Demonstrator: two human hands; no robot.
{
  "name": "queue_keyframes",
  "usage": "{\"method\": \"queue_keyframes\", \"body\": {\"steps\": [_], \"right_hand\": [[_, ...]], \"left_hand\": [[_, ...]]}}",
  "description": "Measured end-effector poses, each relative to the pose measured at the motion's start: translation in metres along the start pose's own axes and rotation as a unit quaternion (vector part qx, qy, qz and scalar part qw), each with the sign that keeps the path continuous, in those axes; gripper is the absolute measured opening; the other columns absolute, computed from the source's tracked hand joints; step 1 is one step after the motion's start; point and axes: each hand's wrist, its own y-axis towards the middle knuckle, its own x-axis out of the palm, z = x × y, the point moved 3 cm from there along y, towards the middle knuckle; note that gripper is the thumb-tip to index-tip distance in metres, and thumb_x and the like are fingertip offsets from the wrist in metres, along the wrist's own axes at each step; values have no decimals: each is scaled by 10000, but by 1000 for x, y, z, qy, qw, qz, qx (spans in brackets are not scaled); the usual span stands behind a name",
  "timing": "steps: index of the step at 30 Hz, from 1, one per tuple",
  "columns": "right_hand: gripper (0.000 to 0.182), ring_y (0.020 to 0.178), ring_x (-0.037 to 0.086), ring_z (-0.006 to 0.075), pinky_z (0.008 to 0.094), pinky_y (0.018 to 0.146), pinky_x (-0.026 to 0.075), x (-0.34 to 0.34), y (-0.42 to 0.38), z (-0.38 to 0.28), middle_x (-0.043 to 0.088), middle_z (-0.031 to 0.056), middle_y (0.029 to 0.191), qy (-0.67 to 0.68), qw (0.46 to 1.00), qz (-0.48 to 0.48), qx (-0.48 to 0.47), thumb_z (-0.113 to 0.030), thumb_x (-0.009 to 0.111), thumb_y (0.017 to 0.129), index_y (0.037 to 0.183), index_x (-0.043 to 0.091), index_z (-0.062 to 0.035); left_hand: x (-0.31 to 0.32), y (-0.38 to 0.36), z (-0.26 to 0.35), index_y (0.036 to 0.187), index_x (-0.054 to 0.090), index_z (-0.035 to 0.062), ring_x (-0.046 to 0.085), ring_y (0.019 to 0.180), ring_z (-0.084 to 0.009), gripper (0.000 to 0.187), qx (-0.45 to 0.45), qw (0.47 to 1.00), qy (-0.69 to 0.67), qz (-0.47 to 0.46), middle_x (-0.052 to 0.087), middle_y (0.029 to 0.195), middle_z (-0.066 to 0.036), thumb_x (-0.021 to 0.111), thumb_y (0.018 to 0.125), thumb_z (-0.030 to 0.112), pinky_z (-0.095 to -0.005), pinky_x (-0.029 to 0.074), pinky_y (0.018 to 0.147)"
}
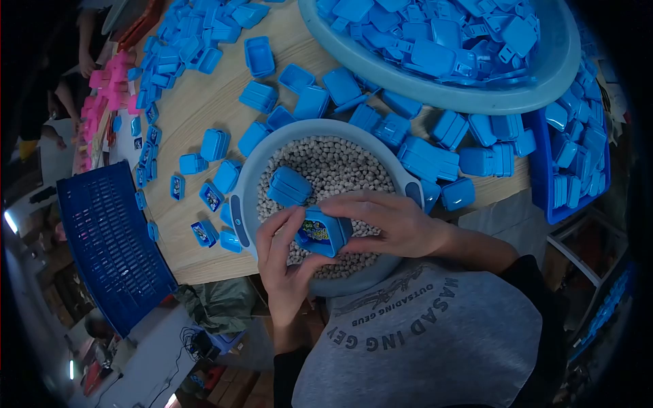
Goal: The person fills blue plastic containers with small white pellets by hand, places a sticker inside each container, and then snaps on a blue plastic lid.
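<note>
Over pellet basin (253,178) (grey), both hands' fingers (282,228) clasp blue box (322,232).

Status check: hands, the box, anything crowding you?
Left hand and right hand both gripping one small blue box. Held over the basin of pale beads. Another blue box lies on the beads, close by.
</note>
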Motion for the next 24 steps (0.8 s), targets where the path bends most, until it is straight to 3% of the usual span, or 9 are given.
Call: {"method": "queue_keyframes", "body": {"steps": [9, 12, 15, 16, 18, 20, 22, 24], "right_hand": [[565, 1087, 531, 251, 359, 868, 478, -3, -2, -3, 534, 91, 1187, 23, 1000, -4, -2, -168, 705, 708, 1214, 473, -68], [548, 1052, 538, 266, 354, 847, 472, -11, -4, 1, 531, 108, 1156, 49, 998, 7, 35, -164, 708, 715, 1203, 478, -72], [536, 1032, 543, 269, 342, 838, 468, -20, -10, 6, 531, 119, 1136, 65, 993, 17, 100, -157, 710, 710, 1189, 484, -75], [534, 1031, 543, 267, 338, 839, 466, -21, -12, 8, 531, 120, 1134, 69, 990, 20, 123, -153, 711, 705, 1183, 486, -75], [551, 1030, 547, 243, 327, 848, 466, -20, -12, 9, 540, 107, 1130, 62, 990, 25, 124, -151, 726, 689, 1180, 491, -68], [555, 1032, 547, 231, 321, 852, 466, -19, -11, 10, 539, 102, 1136, 54, 991, 26, 119, -152, 731, 685, 1178, 492, -66], [546, 1038, 542, 231, 319, 850, 466, -19, -13, 9, 527, 106, 1152, 46, 992, 18, 114, -155, 727, 692, 1176, 491, -67], [540, 1039, 539, 229, 319, 850, 466, -19, -14, 10, 522, 107, 1156, 42, 992, 20, 117, -156, 724, 695, 1175, 490, -71]], "left_hand": [[-9, 5, 14, 1067, 592, 30, 522, 946, -234, 623, 3, 996, 78, -49, 531, 1046, -104, 781, 494, 188, -339, 421, 782], [-1, 14, 14, 1052, 598, 29, 530, 912, -254, 573, 35, 995, 67, -67, 558, 979, -93, 774, 530, 190, -340, 437, 759], [-4, 57, 21, 1043, 608, 38, 532, 897, -258, 536, 158, 959, 127, -197, 580, 916, -77, 755, 563, 227, -352, 431, 764], [0, 78, 16, 1008, 621, 48, 530, 910, -272, 421, 161, 956, 61, -236, 593, 900, -78, 728, 641, 224, -352, 429, 761], [25, 122, 20, 959, 626, 50, 534, 923, -291, 299, 70, 988, 22, -134, 598, 934, -96, 698, 707, 194, -352, 429, 752], [56, 178, 17, 938, 612, 35, 542, 892, -301, 250, 185, 977, 66, -77, 593, 919, -119, 673, 740, 176, -360, 438, 733], [91, 227, 13, 932, 599, 44, 548, 861, -291, 255, 305, 935, 172, 57, 588, 890, -109, 674, 738, 193, -376, 445, 724], [115, 258, 6, 921, 592, 64, 561, 762, -284, 226, 309, 899, 306, 44, 585, 827, -110, 654, 761, 211, -385, 456, 686]]}}
